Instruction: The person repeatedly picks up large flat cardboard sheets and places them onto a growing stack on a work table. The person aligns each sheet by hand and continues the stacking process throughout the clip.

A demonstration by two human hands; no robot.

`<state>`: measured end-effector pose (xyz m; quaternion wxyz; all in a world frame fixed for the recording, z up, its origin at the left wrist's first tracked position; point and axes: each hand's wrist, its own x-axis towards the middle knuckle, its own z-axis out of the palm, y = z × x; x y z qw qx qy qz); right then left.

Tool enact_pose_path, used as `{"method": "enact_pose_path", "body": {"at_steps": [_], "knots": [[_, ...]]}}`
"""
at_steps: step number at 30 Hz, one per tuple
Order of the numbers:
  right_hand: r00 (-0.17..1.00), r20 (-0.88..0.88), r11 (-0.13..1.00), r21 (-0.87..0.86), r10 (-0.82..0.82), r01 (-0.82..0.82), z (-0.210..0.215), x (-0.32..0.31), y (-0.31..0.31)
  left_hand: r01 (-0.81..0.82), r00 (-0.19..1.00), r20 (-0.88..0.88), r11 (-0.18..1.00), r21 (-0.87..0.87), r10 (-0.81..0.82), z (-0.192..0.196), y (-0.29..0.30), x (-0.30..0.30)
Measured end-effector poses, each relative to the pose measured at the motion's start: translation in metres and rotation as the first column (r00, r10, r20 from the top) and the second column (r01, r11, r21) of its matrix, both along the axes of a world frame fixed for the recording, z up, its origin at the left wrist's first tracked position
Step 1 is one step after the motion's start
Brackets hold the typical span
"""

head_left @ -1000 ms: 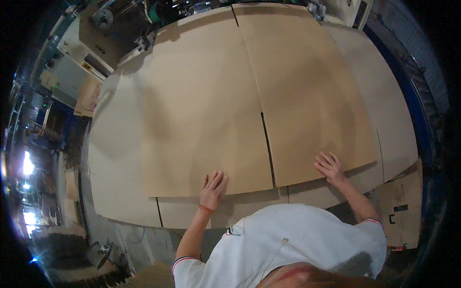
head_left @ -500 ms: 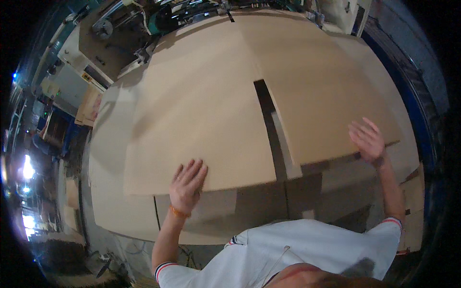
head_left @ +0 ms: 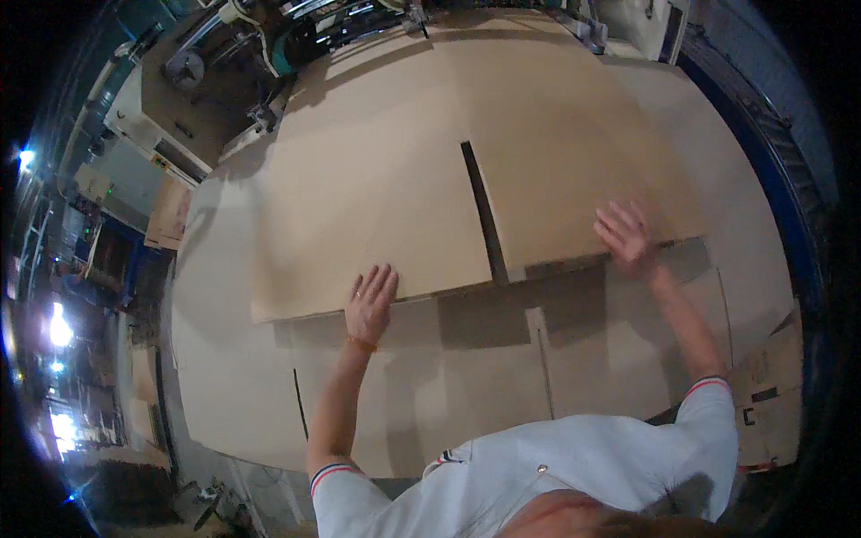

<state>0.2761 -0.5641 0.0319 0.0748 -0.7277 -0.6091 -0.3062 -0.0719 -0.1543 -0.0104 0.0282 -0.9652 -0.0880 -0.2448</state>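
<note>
A large flat cardboard sheet [head_left: 377,179] lies in front of me, its far edge reaching the machine. From its near edge a dark narrow slot runs inward between two flaps. My left hand [head_left: 369,300] rests on the near edge of the left flap, palm down with fingers stretched out. On the right flap's near edge lies my right hand [head_left: 626,238], its fingers spread. Neither hand is wrapped round anything. Beneath, another cardboard sheet [head_left: 404,377] shows along the near side, with thin slots of its own.
A machine [head_left: 309,40] with metal rods and a green part stands at the far edge. On the left is a grey machine housing [head_left: 148,117]. A blue rail [head_left: 753,161] runs along the right. Cardboard boxes [head_left: 769,394] stand at the lower right.
The top sheet has slid away from me toward the machine, uncovering more of the sheet beneath. Both hands moved forward with it, and my right hand also came inward. The slot looks narrower.
</note>
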Motion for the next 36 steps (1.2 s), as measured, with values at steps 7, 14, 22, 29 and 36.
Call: {"method": "enact_pose_path", "body": {"at_steps": [7,14,22,29,36], "knots": [[0.729,-0.468,0.852,-0.116,-0.500,0.510,-0.083,-0.053,-0.010,-0.157,0.963,-0.206,0.984,0.090,0.172,-0.032,0.042,-0.052],[0.959,-0.046,0.956,0.073,-0.281,0.284,-0.100,0.017,-0.028,0.088,0.996,0.002,0.976,0.197,-0.090,-0.025,0.061,-0.049],[0.972,0.150,0.949,0.286,-0.182,0.134,-0.065,0.085,0.000,0.108,0.990,0.047,0.940,0.324,-0.130,-0.012,0.075,0.000],[0.971,0.128,0.941,0.299,-0.203,0.157,-0.056,0.142,0.050,-0.059,0.983,0.180,0.881,0.469,-0.030,0.003,0.136,0.066],[0.973,0.129,0.941,0.306,-0.193,0.146,-0.060,0.191,0.105,-0.102,0.984,0.178,0.895,0.433,0.026,0.006,0.191,0.122]]}}
